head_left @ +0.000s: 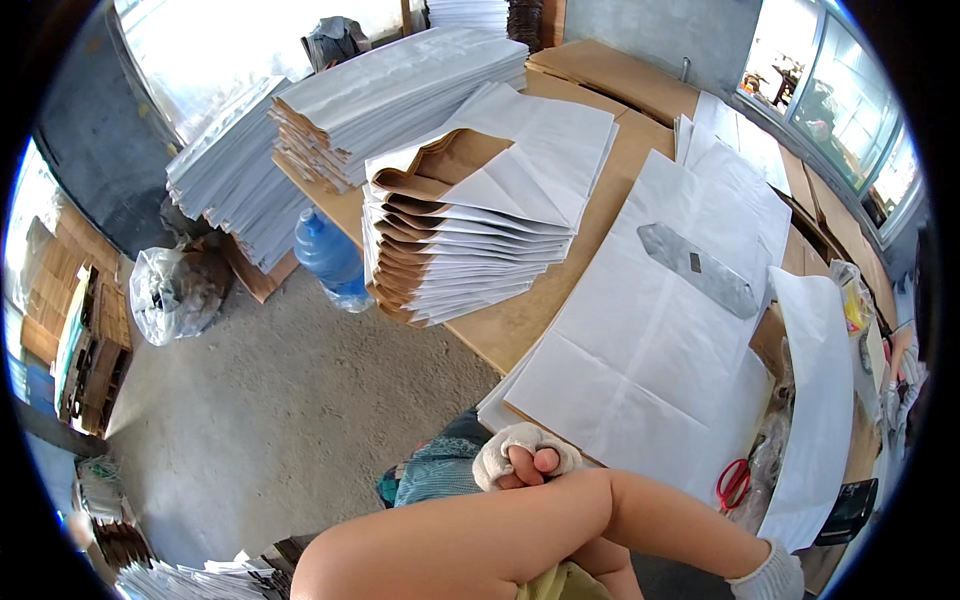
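1. The left hand (525,455), in a white fingerless glove, curls shut, empty, at the table edge.
2. The right hand (770,575), in a white knit glove: finger state unclear.
3. The flat white paper sheet (650,340) lies on the brown table (510,325), long axis running away rightward.

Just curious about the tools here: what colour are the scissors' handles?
Red; the scissors show best in the head view, at the table's near edge.

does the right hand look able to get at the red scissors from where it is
Probably yes: the right hand sits at the table's near edge, just below the red scissors, with nothing visible between them; only a white paper sheet lies alongside.
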Tool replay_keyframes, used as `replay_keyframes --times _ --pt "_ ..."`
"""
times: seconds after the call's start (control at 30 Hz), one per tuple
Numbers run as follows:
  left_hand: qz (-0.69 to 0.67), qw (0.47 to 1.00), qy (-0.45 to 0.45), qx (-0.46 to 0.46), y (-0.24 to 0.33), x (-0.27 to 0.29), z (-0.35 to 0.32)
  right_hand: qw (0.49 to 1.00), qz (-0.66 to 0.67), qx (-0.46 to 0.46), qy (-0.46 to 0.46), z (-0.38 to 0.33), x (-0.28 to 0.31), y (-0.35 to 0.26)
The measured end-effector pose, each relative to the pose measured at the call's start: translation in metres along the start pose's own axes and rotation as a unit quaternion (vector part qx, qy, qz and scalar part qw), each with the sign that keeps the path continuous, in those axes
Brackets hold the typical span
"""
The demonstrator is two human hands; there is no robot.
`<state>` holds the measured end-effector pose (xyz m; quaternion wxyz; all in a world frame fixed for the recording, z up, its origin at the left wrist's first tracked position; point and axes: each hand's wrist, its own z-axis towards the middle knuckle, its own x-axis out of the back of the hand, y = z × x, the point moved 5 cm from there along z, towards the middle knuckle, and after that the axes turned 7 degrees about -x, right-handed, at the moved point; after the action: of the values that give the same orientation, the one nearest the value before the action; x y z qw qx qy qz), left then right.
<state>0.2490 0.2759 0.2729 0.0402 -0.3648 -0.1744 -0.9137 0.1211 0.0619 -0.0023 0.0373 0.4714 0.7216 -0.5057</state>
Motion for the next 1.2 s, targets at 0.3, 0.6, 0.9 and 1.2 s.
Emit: replay_keyframes --times 0.3,0.6,0.9,1.2 --pt "-0.02 0.998 0.033 0.059 -0.022 0.0 -0.029 0.999 0.038 0.005 0.004 -0.008 0.009 0.008" --pt "0.071 0.976 0.073 0.191 -0.028 0.015 -0.13 0.985 0.09 0.078 0.124 -0.076 0.023 0.015" --pt "0.404 0.609 0.294 0.616 0.113 0.038 -0.464 0.562 -0.268 0.063 0.78 -0.278 0.131 0.007" --pt "0.205 0.529 0.454 0.686 0.136 0.038 -0.497 0.652 -0.288 0.126 0.69 -0.262 0.159 -0.014"
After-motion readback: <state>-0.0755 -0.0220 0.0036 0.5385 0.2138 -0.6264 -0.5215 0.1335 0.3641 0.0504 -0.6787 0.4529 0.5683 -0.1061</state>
